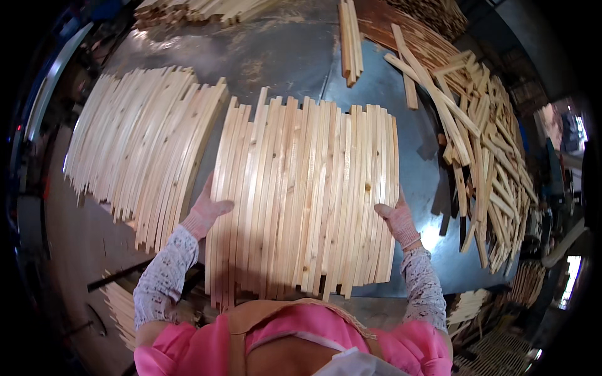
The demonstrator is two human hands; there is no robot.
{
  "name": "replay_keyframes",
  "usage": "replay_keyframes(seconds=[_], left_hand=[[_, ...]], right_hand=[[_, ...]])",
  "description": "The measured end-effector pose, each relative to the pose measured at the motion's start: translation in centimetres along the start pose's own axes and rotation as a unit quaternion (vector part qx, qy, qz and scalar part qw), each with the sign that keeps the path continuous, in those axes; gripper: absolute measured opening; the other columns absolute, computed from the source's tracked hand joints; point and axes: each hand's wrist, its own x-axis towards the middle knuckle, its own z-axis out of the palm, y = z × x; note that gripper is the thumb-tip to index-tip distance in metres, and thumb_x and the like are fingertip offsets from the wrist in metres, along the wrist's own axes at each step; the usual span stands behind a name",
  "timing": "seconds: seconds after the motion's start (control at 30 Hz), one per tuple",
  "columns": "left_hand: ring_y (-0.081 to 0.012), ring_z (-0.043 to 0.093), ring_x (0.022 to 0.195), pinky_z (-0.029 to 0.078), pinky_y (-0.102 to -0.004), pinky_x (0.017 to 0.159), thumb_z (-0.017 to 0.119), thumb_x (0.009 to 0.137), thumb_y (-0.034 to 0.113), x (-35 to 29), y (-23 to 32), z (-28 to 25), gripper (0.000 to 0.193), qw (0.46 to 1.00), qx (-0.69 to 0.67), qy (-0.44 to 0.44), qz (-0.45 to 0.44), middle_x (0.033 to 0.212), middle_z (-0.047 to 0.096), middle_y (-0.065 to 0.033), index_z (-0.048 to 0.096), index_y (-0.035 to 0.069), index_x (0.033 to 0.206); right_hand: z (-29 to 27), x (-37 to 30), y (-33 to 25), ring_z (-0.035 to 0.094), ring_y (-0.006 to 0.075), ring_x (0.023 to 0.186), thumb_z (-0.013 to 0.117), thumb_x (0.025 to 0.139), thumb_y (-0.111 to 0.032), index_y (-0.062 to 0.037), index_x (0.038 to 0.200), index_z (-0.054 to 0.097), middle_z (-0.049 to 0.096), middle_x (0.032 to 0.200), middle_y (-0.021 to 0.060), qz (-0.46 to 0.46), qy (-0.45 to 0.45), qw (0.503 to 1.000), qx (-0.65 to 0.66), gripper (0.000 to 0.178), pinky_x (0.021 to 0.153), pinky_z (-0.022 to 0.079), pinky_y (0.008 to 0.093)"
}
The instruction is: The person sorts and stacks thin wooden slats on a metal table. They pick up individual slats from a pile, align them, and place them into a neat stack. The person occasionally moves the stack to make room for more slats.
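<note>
Your left hand (209, 212) and right hand (399, 222), half-curled with thumbs on top, clasp opposite sides of the slat row (307, 194) at the table's (415, 169) near edge; inward pressure likely holds it together.

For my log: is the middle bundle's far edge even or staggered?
Staggered: in the bundle, some strips jut past their neighbours at that edge.

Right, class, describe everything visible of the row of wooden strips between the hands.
The row of wooden strips is pale, with darker knots and grain streaks. Its slim pieces lie side by side, running away from the person, their ends uneven. The left hand grips its left edge and the right hand its right, thumbs on top. It overlaps the grey table; contact is unclear.
</note>
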Motion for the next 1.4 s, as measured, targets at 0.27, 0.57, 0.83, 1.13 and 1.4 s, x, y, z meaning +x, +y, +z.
replay_keyframes(seconds=[0.27, 0.57, 0.83, 1.13, 1.4], left_hand=[[-0.0264, 0.049, 0.149, 0.044, -0.0392, 0.120, 0.088, 0.085, 0.019, -2.4, -0.8, -1.1, 0.120, 0.995, -0.010, -0.059, -0.074, 0.167, 0.044, -0.0183, 0.012, 0.007, 0.176], [-0.0299, 0.034, 0.159, 0.033, -0.0390, 0.129, 0.092, 0.082, 0.029, -1.7, 6.3, -6.4, 0.125, 0.995, -0.021, -0.093, -0.036, 0.175, 0.032, -0.0233, 0.013, 0.002, 0.174], [-0.0236, 0.034, 0.159, 0.028, -0.0392, 0.130, 0.093, 0.076, 0.018, -1.7, 12.1, -25.1, 0.125, 0.989, -0.066, 0.009, 0.134, 0.173, 0.037, -0.0112, 0.019, 0.010, 0.176], [-0.0232, 0.044, 0.152, 0.033, -0.0380, 0.126, 0.086, 0.085, 0.018, -2.0, 16.4, -60.4, 0.099, 0.985, -0.052, 0.081, 0.147, 0.166, 0.047, -0.0116, 0.037, 0.007, 0.170], [-0.0386, 0.053, 0.148, 0.041, -0.0440, 0.123, 0.070, 0.097, 0.061, 7.7, 8.2, -79.4, 0.096, 0.867, 0.318, 0.356, -0.141, 0.157, 0.057, -0.0274, 0.040, 0.002, 0.167]], right_hand=[[1.1, -7.9, 2.7, 0.070, 0.0272, 0.112, 0.079, 0.086, -0.016, 0.0044, 0.158, 0.041, 0.069, 0.131, 0.0204, -0.020, 0.068, 0.997, -0.038, 0.084, 0.097, 0.058, 0.0375], [6.5, -10.5, -3.0, 0.063, 0.0267, 0.115, 0.069, 0.087, -0.011, 0.0027, 0.166, 0.032, 0.061, 0.140, 0.0174, -0.037, 0.092, 0.995, 0.012, 0.088, 0.099, 0.055, 0.0371], [22.5, -2.1, -17.4, 0.062, 0.0245, 0.123, 0.065, 0.091, -0.005, -0.0070, 0.171, 0.030, 0.059, 0.146, 0.0108, -0.147, -0.012, 0.986, 0.072, 0.088, 0.107, 0.052, 0.0361], [56.8, 5.5, -28.2, 0.070, 0.0225, 0.114, 0.066, 0.094, -0.009, -0.0023, 0.157, 0.045, 0.070, 0.126, 0.0099, -0.155, -0.104, 0.980, 0.070, 0.067, 0.093, 0.059, 0.0404], [76.6, 6.2, -22.1, 0.071, 0.0347, 0.069, 0.057, 0.102, -0.067, 0.0179, 0.165, 0.013, 0.071, 0.076, 0.0219, -0.101, -0.229, 0.833, -0.494, 0.114, 0.063, 0.057, 0.0453]])
